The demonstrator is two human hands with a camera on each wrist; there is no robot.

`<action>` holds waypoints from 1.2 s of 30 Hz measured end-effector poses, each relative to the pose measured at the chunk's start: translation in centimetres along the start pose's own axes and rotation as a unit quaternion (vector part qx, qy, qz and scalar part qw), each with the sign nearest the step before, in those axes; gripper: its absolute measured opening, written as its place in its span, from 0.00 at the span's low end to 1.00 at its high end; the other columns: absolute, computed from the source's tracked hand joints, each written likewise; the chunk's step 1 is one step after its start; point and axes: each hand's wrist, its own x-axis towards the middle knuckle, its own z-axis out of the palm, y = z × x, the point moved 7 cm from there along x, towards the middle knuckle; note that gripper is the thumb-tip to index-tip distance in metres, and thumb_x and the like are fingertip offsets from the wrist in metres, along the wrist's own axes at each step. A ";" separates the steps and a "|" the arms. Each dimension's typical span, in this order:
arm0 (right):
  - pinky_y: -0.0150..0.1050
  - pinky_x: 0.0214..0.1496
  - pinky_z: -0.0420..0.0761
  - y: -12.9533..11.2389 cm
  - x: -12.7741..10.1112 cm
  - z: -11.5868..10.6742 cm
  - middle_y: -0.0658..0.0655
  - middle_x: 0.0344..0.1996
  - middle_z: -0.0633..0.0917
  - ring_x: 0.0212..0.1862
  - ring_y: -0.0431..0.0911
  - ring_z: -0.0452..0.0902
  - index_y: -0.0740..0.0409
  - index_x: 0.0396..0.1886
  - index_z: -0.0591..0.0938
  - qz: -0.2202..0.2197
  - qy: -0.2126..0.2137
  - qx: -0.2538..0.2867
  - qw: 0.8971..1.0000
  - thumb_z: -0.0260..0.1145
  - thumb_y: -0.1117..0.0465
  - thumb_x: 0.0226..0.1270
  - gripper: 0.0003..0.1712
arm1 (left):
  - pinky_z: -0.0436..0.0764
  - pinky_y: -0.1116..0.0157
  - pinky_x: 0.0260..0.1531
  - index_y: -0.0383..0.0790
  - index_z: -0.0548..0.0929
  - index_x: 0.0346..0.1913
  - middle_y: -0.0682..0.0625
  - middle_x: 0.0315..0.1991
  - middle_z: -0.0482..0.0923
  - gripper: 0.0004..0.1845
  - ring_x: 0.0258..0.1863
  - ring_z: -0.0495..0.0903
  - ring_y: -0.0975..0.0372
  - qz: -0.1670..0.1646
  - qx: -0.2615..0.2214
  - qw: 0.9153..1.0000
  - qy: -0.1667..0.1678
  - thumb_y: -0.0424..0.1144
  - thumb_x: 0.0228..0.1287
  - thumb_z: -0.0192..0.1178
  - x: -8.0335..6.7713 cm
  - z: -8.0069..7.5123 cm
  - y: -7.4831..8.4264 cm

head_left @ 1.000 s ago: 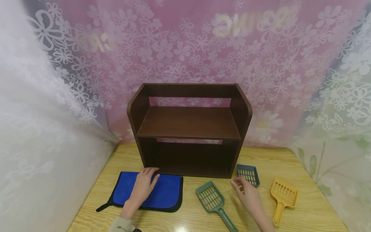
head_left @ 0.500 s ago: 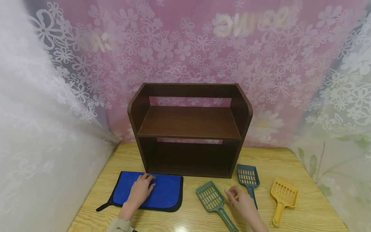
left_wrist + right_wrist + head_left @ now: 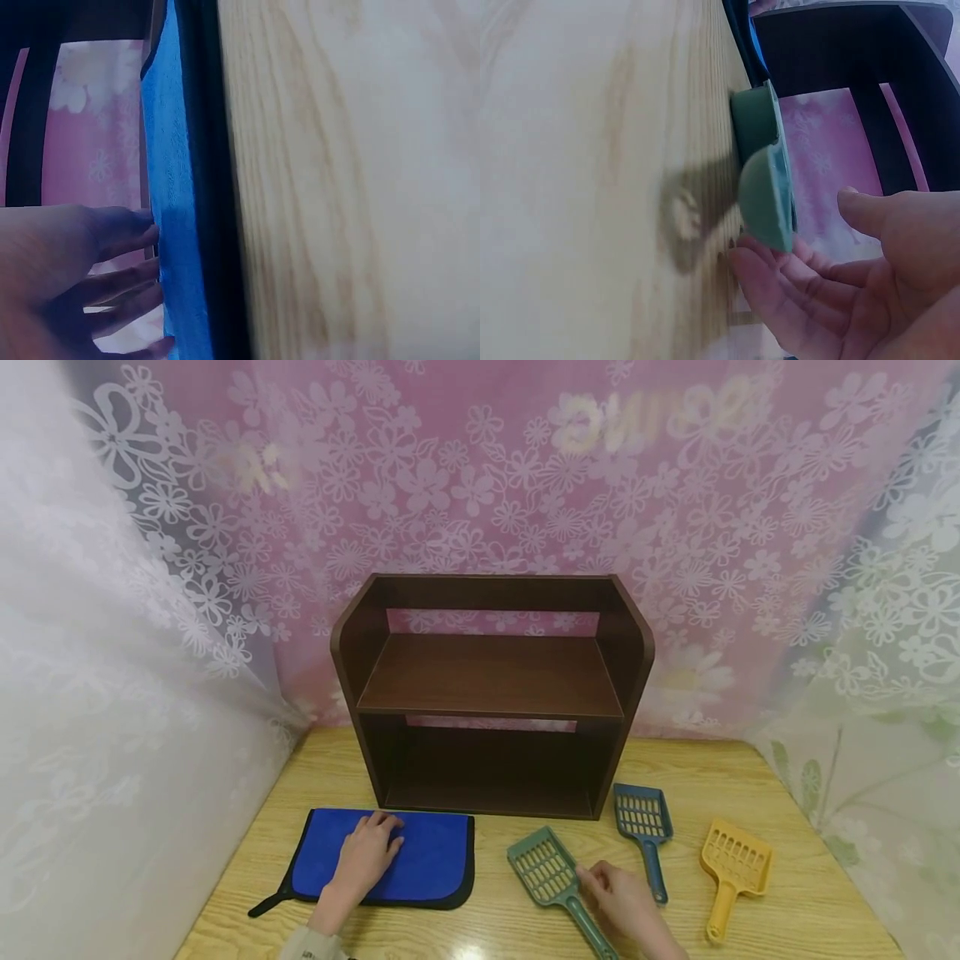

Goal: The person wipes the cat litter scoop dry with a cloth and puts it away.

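Observation:
My left hand (image 3: pixel 369 852) lies flat with straight fingers on a blue cloth (image 3: pixel 427 860) edged in black, just in front of the dark brown shelf unit (image 3: pixel 491 685). In the left wrist view the left hand's fingers (image 3: pixel 124 289) rest on the blue cloth (image 3: pixel 169 187). My right hand (image 3: pixel 609 893) is at the handle of a green slotted scoop (image 3: pixel 543 867). The right wrist view has the green scoop (image 3: pixel 769 176) standing between the right hand's stretched fingers (image 3: pixel 795 296) and its thumb, which is held apart from it.
A blue scoop (image 3: pixel 642 820) and a yellow scoop (image 3: pixel 735 864) lie right of the green one on the wooden table (image 3: pixel 795 910). Both levels of the shelf unit hold nothing. Flowered curtains close in the back and both sides.
My right hand has drawn back from the blue scoop, moving left and nearer to the green scoop's handle. The left hand slid slightly back on the cloth, away from the shelf.

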 end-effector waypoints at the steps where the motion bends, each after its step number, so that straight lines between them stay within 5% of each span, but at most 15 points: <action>1: 0.33 0.21 0.69 0.0 -0.1 0.1 0.46 0.16 0.77 0.17 0.40 0.69 0.54 0.29 0.81 0.000 -0.007 0.006 1.000 0.60 0.46 0.77 0.20 | 0.82 0.45 0.36 0.42 0.87 0.44 0.43 0.45 0.82 0.09 0.44 0.81 0.46 -0.001 0.001 1.000 0.005 0.37 0.61 0.72 0.1 -0.1 0.0; 6: 0.34 0.19 0.73 0.2 -0.2 0.7 0.47 0.16 0.78 0.15 0.41 0.73 0.55 0.24 0.81 0.003 -0.034 0.029 0.999 0.58 0.44 0.78 0.24 | 0.80 0.43 0.39 0.42 0.86 0.47 0.41 0.45 0.83 0.12 0.47 0.80 0.43 -0.012 0.019 0.999 0.028 0.38 0.61 0.72 1.1 -0.3 -0.9; 10: 0.35 0.21 0.72 0.0 -0.2 0.9 0.46 0.15 0.78 0.16 0.41 0.71 0.53 0.22 0.81 -0.012 -0.041 0.022 0.999 0.57 0.44 0.78 0.26 | 0.78 0.41 0.43 0.41 0.85 0.50 0.40 0.46 0.83 0.16 0.48 0.80 0.42 -0.022 0.034 0.999 0.017 0.41 0.61 0.73 1.6 -0.2 -1.8; 19: 0.36 0.24 0.61 0.0 0.2 1.8 0.45 0.11 0.62 0.17 0.40 0.55 0.53 0.15 0.73 -0.015 -0.073 0.009 0.997 0.56 0.42 0.78 0.31 | 0.76 0.38 0.46 0.39 0.81 0.41 0.43 0.37 0.78 0.17 0.42 0.80 0.46 -0.009 0.038 0.999 -0.006 0.46 0.59 0.75 1.8 0.1 -2.7; 27: 0.42 0.32 0.79 0.3 -0.2 2.6 0.50 0.17 0.85 0.20 0.45 0.82 0.58 0.40 0.88 -0.015 -0.127 0.093 0.987 0.51 0.41 0.81 0.30 | 0.75 0.36 0.50 0.40 0.85 0.39 0.41 0.39 0.79 0.14 0.40 0.81 0.45 0.001 0.025 1.000 -0.012 0.46 0.60 0.73 2.0 -0.7 -2.7; 36: 0.35 0.16 0.75 1.1 -0.3 3.3 0.51 0.13 0.75 0.12 0.39 0.69 0.61 0.49 0.85 0.045 -0.162 0.154 0.974 0.52 0.36 0.78 0.33 | 0.75 0.37 0.53 0.44 0.83 0.34 0.50 0.31 0.83 0.12 0.33 0.84 0.53 0.047 0.021 0.999 0.005 0.48 0.61 0.72 1.8 -2.4 -2.4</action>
